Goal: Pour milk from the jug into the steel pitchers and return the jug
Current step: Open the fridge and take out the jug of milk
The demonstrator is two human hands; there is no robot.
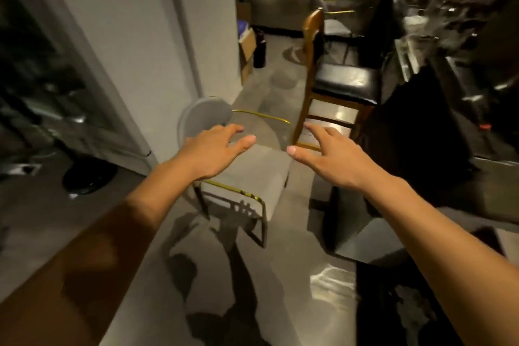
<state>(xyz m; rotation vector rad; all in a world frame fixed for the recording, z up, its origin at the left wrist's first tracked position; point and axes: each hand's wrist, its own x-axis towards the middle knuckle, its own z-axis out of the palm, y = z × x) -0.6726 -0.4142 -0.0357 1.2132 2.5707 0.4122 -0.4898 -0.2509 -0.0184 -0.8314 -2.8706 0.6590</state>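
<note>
Nearest, both bare forearms reach forward from the bottom corners, the left one in shadow. The left hand (pixel 209 153) and right hand (pixel 330 156) hang in the air with fingers spread and relaxed, grasping nothing, their thumbs pointing toward each other across a small gap. Below them stands a grey cushioned chair (pixel 252 174) with a round back and thin gold frame, partly covered by the left hand. Just beyond on the right is a wooden chair (pixel 341 84) with a black seat, its legs partly hidden behind the right hand. A white wall (pixel 134 36) fills the left. The far right bench (pixel 463 36) is dark and smeared with blur; neither jug nor steel pitchers can be made out there.
</note>
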